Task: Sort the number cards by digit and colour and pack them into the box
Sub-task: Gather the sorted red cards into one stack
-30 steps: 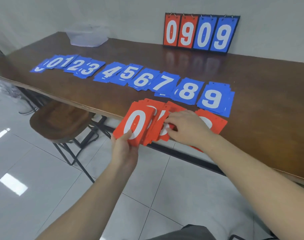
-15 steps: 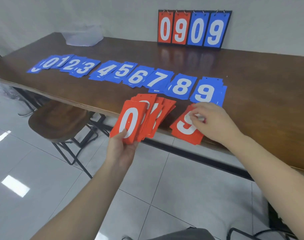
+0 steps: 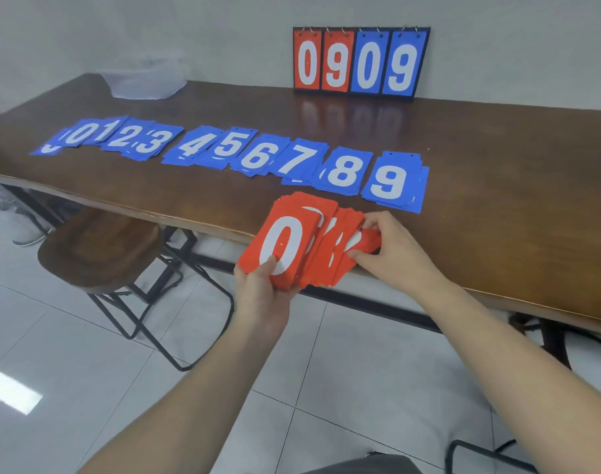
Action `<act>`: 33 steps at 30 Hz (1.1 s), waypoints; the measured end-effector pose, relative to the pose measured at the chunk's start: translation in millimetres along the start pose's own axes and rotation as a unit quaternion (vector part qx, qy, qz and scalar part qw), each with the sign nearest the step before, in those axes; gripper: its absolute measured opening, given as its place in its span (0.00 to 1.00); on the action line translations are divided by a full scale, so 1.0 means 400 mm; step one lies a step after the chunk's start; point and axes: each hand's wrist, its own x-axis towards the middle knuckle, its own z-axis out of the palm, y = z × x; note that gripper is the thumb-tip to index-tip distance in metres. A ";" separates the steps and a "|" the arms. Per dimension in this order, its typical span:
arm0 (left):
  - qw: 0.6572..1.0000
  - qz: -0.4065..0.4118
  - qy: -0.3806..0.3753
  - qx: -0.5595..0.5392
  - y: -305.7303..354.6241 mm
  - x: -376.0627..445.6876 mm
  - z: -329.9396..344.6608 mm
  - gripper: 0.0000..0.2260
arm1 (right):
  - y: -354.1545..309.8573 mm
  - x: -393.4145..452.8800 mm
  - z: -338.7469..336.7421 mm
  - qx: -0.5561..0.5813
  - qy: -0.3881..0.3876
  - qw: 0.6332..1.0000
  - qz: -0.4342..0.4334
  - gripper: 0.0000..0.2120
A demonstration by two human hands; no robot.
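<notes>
Red cards (image 3: 292, 241) fanned (both hands gripping) over table edge (image 3: 203, 224).

Card piles (image 3: 254, 155) lie in a row on the table (image 3: 497, 200); scoreboard (image 3: 360, 61) stands behind, fanned cards (image 3: 306, 244) in front at the table's near edge

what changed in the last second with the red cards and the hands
The right hand laid a red 9 card on the table, let it go, then came back to the red fan and now pinches its rightmost cards. That 9 is no longer visible. The left hand still holds the fan; the blue piles stayed put.
</notes>
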 end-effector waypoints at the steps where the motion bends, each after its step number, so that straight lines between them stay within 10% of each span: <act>1: 1.000 -0.005 0.000 -0.003 -0.003 -0.002 0.008 0.18 | -0.005 -0.001 0.001 0.019 -0.006 1.000 0.001 0.20; 8: 0.984 0.127 -0.034 0.124 0.022 -0.022 0.041 0.19 | -0.034 0.020 -0.021 0.213 -0.001 0.974 0.083 0.25; 15: 0.873 0.349 -0.119 0.320 0.090 -0.013 0.095 0.21 | -0.110 0.130 -0.052 0.436 0.000 0.889 0.138 0.35; 20: 0.806 0.416 -0.158 0.391 0.077 0.017 0.089 0.22 | -0.152 0.169 -0.041 0.498 0.038 0.861 0.100 0.25; 24: 0.796 0.412 -0.148 0.417 0.052 0.036 0.062 0.28 | -0.150 0.174 -0.007 0.466 0.024 0.874 0.134 0.33; 33: 0.788 0.370 -0.153 0.468 0.059 0.079 0.079 0.27 | -0.151 0.222 -0.020 0.350 0.020 0.928 0.126 0.17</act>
